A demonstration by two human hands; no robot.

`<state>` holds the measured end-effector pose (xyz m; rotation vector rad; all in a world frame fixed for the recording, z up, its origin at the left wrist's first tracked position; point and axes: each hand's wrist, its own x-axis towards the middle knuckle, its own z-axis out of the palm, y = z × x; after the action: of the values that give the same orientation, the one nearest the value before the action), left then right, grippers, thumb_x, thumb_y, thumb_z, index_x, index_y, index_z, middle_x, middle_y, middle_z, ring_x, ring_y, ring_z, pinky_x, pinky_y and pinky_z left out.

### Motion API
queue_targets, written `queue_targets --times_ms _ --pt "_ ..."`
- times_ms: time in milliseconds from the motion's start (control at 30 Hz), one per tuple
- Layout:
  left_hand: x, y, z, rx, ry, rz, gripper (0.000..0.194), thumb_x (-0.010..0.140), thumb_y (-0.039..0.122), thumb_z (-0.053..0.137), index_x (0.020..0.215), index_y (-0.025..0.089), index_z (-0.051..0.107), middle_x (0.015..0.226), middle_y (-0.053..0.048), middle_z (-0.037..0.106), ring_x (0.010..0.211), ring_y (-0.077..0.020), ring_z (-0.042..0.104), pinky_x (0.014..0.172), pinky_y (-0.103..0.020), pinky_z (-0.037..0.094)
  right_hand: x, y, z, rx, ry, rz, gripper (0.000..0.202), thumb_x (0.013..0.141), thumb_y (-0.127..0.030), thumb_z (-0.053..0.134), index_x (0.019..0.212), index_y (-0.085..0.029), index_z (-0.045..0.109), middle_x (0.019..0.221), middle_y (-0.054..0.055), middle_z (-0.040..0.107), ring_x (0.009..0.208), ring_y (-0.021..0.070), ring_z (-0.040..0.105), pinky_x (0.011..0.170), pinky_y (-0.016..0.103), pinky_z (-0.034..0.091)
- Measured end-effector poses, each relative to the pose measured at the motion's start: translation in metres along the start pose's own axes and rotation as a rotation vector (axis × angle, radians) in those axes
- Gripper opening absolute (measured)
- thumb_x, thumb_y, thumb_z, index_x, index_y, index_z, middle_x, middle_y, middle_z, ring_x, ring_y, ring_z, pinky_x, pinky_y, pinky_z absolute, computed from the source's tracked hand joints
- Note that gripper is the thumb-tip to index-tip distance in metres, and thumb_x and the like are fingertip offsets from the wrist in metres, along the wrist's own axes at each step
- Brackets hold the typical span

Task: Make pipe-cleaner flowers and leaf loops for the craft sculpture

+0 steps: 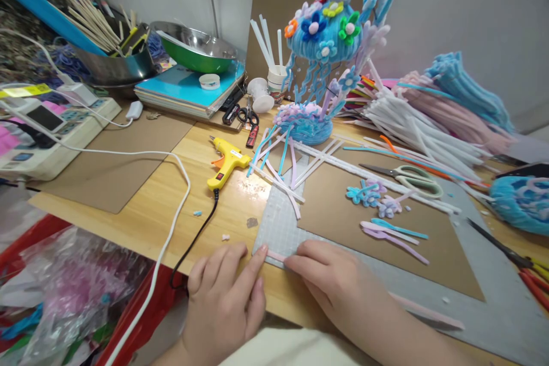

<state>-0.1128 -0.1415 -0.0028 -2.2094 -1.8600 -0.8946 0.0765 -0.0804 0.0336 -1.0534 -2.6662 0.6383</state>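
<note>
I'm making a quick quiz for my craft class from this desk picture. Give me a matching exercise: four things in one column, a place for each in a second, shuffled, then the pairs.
Things:
1. glue gun
2. scissors
3. pink pipe cleaner
4. steel bowl

Places:
A. on the stack of coloured paper, by the wall
B. between the left hand and right hand
C. on the bare wood, with a black cord
D. on the brown card, near the white pipe cleaners

Pairs: 1-C, 2-D, 3-B, 4-A
</note>
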Motion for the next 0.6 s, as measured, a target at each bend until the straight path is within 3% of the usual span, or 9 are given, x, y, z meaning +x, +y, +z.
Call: queue_targets --times_ms 200,367,600 --pt "-0.003 -0.001 0.002 -0.016 -0.007 -0.019 0.031 0.083 0.026 0.051 0.109 0.026 0.067 0.098 -0.009 0.067 0.094 -0.0260 0.058 0.083 -0.041 0.030 0.001 0.000 0.000 -0.195 -0.107 -0.063 0.013 0.083 -0.009 0.052 0.089 -0.020 0.056 0.077 0.001 0.054 0.067 0.0154 0.048 0.058 0.028 0.032" --pt "-0.005 -0.001 0.002 -0.012 -0.021 -0.042 0.031 0.083 0.028 0.052 0.111 0.028 0.066 0.100 -0.008 0.067 0.096 -0.0265 0.058 0.084 -0.042 0.029 0.017 -0.008 -0.015 -0.377 -0.232 -0.219 0.018 0.070 -0.013 0.066 0.086 -0.017 0.058 0.077 0.002 0.057 0.064 0.0179 0.050 0.052 0.030 0.030" --pt "0.000 0.001 -0.001 -0.002 -0.006 -0.013 0.028 0.082 0.025 0.052 0.103 0.023 0.069 0.095 -0.011 0.069 0.091 -0.0270 0.059 0.080 -0.041 0.031 0.045 -0.018 -0.023 -0.541 -0.312 -0.412 0.002 0.074 -0.017 0.062 0.076 -0.016 0.061 0.068 0.004 0.055 0.058 0.0177 0.048 0.045 0.031 0.018"
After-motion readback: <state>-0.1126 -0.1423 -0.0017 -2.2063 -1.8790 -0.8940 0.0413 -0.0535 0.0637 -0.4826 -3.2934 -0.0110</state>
